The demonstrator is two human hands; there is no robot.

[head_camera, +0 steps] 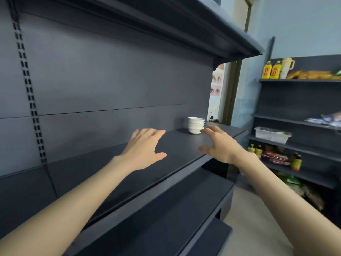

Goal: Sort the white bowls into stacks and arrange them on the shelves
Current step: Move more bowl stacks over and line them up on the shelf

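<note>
Yellow bottles (267, 71): you can see red labels on them, but the print is too small to read.
Poster of eyes (215, 85): you get pictures only, with no lettering you can make out.
Red packets (275, 157): too blurred for you to read.

left grip (145, 147) spread, right grip (219, 145) spread
</note>
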